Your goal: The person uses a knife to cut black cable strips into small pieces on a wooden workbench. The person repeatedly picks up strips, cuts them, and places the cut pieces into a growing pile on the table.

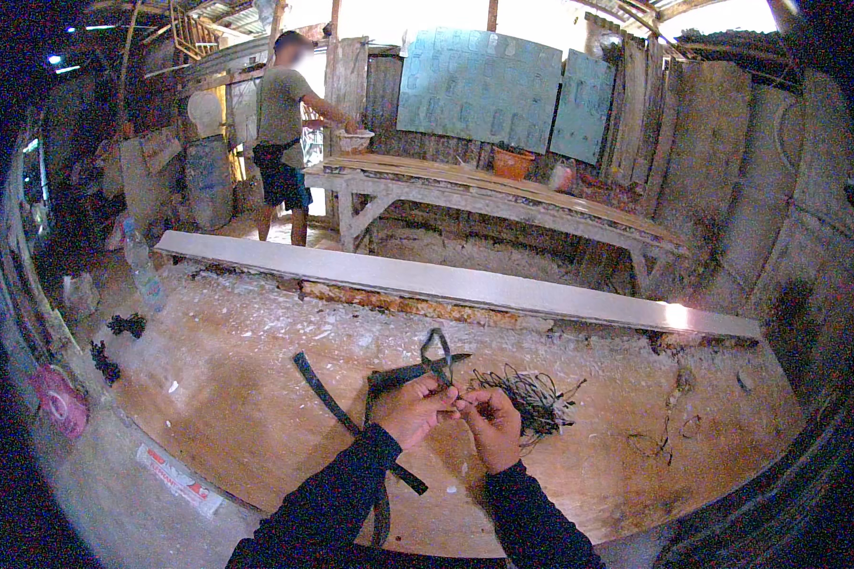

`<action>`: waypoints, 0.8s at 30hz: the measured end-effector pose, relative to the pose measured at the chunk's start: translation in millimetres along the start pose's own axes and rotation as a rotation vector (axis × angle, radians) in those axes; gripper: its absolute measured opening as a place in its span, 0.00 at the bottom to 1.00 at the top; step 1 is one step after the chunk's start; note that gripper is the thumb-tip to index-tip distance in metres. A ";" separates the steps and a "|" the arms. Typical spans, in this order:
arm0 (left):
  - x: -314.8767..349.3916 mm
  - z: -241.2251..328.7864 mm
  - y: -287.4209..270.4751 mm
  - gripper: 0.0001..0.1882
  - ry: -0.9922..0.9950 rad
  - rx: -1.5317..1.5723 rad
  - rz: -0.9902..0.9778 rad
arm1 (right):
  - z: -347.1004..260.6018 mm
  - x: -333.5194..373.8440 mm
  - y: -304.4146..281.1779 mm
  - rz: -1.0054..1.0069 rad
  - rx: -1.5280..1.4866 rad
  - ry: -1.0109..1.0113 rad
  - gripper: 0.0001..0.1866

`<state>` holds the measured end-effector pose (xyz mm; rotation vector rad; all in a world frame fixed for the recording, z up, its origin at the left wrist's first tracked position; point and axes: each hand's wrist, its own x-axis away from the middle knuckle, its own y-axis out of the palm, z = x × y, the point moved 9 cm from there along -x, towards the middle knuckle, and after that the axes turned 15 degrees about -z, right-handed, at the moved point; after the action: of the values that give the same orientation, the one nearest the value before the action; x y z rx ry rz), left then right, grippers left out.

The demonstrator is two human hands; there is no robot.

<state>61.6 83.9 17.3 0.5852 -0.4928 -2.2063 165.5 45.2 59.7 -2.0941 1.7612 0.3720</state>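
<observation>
Above the wooden tabletop (247,417), your left hand (410,412) pinches the dark looped strip (428,350), while your right hand (495,429) sits just beside, fingers pinched narrow on something too small to tell.

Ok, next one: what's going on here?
A person works bare-handed over a brown wooden tabletop. The left hand holds a narrow dark looped strip, and the right hand meets it at the fingertips; its exact grip is too small to tell. A long flat black strip passes under the left wrist, and a tangled bundle of thin black strands lies beside the right hand. Behind, another person reaches to a white tub.
</observation>
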 end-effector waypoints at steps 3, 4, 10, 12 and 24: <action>-0.3 -3.6 -2.4 0.06 -0.015 0.016 0.010 | -12.5 0.7 0.2 0.014 0.127 -0.037 0.05; -0.2 -4.8 -3.0 0.06 -0.020 0.028 0.013 | -13.5 0.9 0.3 0.017 0.125 -0.044 0.05; 0.4 -7.8 -4.5 0.05 -0.015 0.098 0.012 | -14.7 1.5 -2.5 0.058 0.158 -0.086 0.09; -0.4 -7.8 -5.1 0.05 -0.001 0.117 0.006 | -15.1 1.5 -3.1 0.065 0.135 -0.080 0.10; -0.1 -7.3 -3.4 0.06 -0.016 0.068 -0.008 | -2.0 1.1 -5.3 0.053 0.008 -0.041 0.11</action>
<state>63.7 84.9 9.6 0.6067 -0.5771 -2.2106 170.8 44.0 61.6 -2.0229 1.7941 0.4192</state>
